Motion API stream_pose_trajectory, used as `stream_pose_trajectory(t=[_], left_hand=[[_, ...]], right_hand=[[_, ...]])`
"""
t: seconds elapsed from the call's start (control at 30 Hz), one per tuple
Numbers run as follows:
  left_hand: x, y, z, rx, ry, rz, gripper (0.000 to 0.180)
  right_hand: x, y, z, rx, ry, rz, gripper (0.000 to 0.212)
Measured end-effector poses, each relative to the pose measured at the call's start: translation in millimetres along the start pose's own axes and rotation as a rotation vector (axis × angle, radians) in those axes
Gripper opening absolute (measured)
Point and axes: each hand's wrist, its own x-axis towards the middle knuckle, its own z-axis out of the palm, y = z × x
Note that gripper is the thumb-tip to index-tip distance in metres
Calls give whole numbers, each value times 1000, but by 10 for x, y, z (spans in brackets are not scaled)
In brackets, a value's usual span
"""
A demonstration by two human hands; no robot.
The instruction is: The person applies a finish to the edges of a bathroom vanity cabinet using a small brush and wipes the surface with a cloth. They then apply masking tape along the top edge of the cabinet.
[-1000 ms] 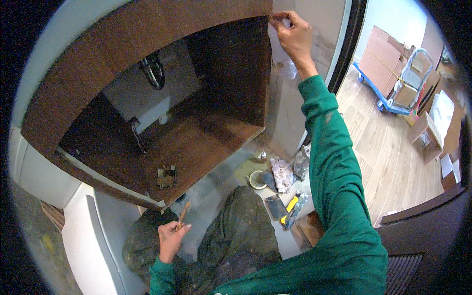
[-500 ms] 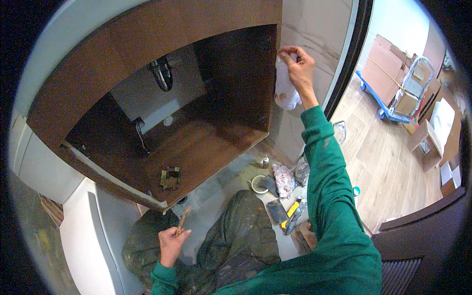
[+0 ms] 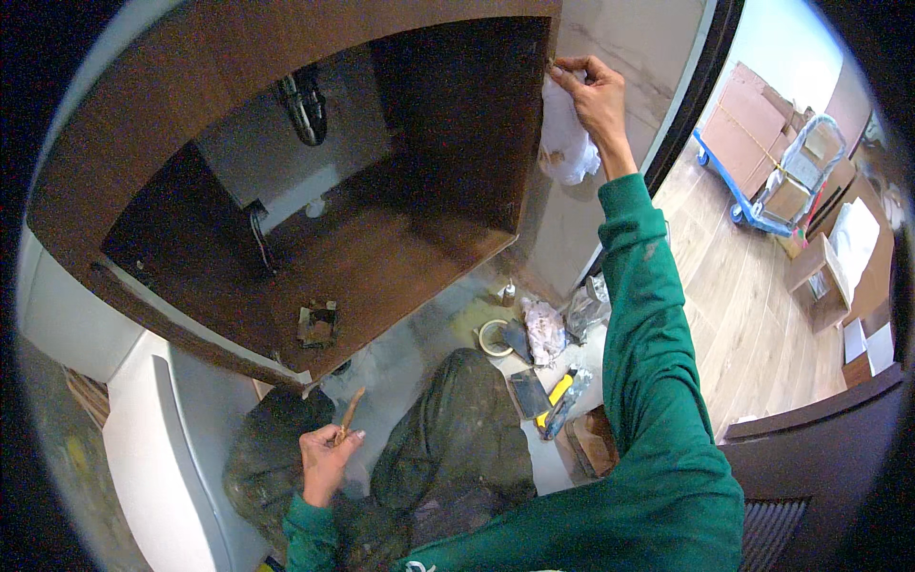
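Low on the left, my left hand (image 3: 324, 463) is closed around a thin brown stick (image 3: 351, 412) with a tapered end, pointing up. My right hand (image 3: 593, 99) reaches up to the front edge of the cabinet's right side, thumb and fingertips pinched together. What sits in that pinch is too small to name. A crumpled white sheet or bag (image 3: 569, 138) hangs just below these fingers; whether they grip it I cannot tell. The open brown wooden cabinet (image 3: 410, 243) has a metal drain pipe (image 3: 303, 110) inside and a small box-like piece (image 3: 317, 324) on its floor.
Beside my knee lie a tape roll (image 3: 495, 337), a stained rag (image 3: 544, 332), a dark flat pad (image 3: 527, 395) and a yellow-handled tool (image 3: 556, 398). A white curved fixture (image 3: 152, 458) stands left. Beyond the doorway is a blue trolley (image 3: 753, 214) with cardboard.
My right hand has risen along the cabinet edge, still pinched. The left hand keeps the stick in about the same place. The whole view has shifted slightly.
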Motion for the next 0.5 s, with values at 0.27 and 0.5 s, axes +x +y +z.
stream_pose_trajectory(t=[0.27,0.5], left_hand=[[30,-42,35,4,2,16,23],[-2,17,9,45,-7,-5,22]], right_hand=[[-559,197,42,-96,-18,174,19],[-1199,596,162,-178,-18,282,18]])
